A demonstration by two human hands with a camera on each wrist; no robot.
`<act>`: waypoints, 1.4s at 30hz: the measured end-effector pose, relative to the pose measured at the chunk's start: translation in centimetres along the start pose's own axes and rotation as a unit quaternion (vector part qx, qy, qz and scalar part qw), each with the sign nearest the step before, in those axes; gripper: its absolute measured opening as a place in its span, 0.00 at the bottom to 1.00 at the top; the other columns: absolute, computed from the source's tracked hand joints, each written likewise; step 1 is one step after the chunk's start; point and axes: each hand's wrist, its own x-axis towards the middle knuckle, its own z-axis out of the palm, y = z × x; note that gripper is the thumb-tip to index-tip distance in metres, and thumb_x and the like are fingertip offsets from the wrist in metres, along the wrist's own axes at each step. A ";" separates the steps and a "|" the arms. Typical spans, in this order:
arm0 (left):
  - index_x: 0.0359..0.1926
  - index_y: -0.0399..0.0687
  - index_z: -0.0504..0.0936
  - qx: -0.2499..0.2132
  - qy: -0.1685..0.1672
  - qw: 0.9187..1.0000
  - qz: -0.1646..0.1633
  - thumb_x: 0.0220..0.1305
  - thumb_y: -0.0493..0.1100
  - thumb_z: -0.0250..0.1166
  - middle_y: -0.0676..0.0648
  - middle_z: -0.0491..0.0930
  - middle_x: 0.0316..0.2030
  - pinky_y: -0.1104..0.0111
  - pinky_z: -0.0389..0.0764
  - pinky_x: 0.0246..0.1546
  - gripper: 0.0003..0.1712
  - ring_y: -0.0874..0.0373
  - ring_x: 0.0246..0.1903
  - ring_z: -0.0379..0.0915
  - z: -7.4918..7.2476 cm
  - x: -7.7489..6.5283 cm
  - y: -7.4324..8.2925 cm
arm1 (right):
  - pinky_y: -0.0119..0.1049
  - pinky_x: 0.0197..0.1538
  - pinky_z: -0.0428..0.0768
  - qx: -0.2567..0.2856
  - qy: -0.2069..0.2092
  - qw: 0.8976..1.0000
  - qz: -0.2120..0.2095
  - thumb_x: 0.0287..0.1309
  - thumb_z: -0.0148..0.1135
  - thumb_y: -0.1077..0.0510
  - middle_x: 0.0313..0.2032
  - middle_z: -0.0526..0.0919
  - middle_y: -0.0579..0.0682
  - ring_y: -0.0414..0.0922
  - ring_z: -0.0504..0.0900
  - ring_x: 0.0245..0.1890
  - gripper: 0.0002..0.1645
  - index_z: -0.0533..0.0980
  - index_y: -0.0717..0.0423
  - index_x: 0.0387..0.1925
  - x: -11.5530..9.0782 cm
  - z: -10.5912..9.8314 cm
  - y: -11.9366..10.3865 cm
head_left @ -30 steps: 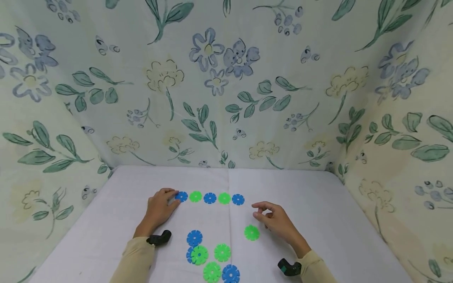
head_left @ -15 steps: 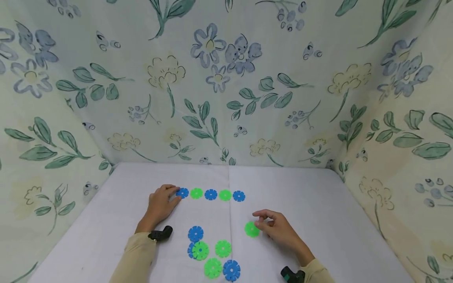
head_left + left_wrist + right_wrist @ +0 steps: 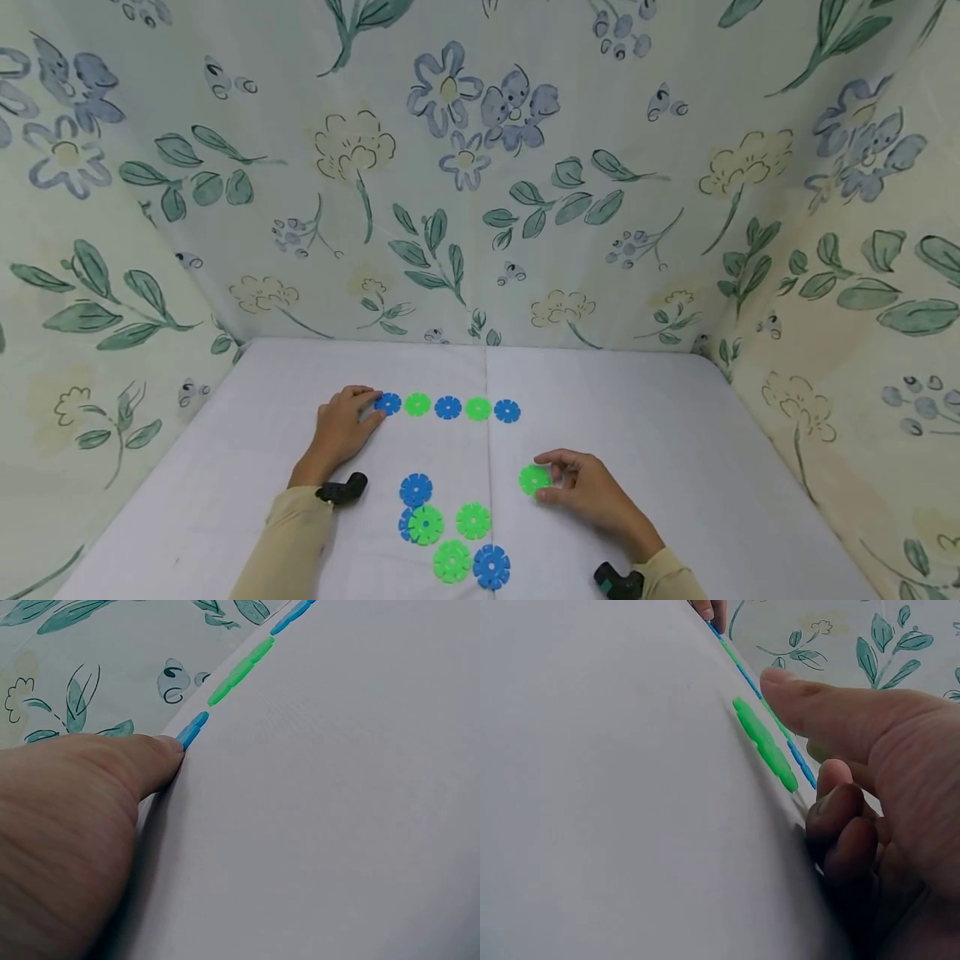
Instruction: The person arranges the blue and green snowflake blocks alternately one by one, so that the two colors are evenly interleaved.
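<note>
So the left hand [image 3: 343,429] had its fingers pinching the rim of the end blue disc [image 3: 392,407], at the left end of an alternating blue-green row [image 3: 442,408] on the white-covered desk [image 3: 660,433]. The right hand [image 3: 592,492] had thumb and index parted around a loose green disc [image 3: 528,482], not clenched, though I honestly couldn't tell if they touched it. That one sat nearer the person than the row, off to the right of a messy cluster [image 3: 446,569].
</note>
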 end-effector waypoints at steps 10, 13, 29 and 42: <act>0.62 0.50 0.80 -0.001 -0.002 1.000 -0.003 0.68 0.53 0.65 0.42 0.76 0.61 0.48 0.65 0.53 0.25 0.42 0.63 0.70 0.1 0.1 0.1 | 0.29 0.23 0.67 -0.003 -0.001 1.000 0.002 0.37 0.84 0.50 0.34 0.78 0.46 0.38 0.67 0.21 0.30 0.84 0.42 0.47 0.2 0.0 0.3; 0.62 0.50 0.80 -0.002 -0.001 1.000 -0.002 0.68 0.53 0.65 0.42 0.76 0.61 0.48 0.65 0.53 0.25 0.42 0.63 0.70 0.1 0.0 0.2 | 0.30 0.23 0.67 -0.011 0.007 1.000 0.007 0.38 0.84 0.50 0.34 0.78 0.46 0.38 0.67 0.21 0.28 0.84 0.42 0.46 0.2 0.1 0.3; 0.62 0.50 0.81 -0.001 0.004 1.000 -0.004 0.67 0.52 0.67 0.42 0.76 0.61 0.48 0.65 0.53 0.25 0.42 0.62 0.71 0.1 0.0 0.3 | 0.30 0.26 0.70 -0.060 0.034 0.998 0.007 0.42 0.82 0.49 0.31 0.79 0.41 0.39 0.71 0.24 0.25 0.85 0.42 0.46 0.1 0.4 -0.3; 0.62 0.49 0.80 0.005 -0.002 1.000 -0.005 0.67 0.52 0.66 0.41 0.76 0.61 0.46 0.65 0.54 0.25 0.42 0.62 0.70 -0.1 -0.1 0.4 | 0.31 0.24 0.69 -0.052 0.013 0.999 0.007 0.41 0.82 0.51 0.34 0.80 0.42 0.40 0.71 0.24 0.25 0.84 0.43 0.45 0.1 0.2 -0.2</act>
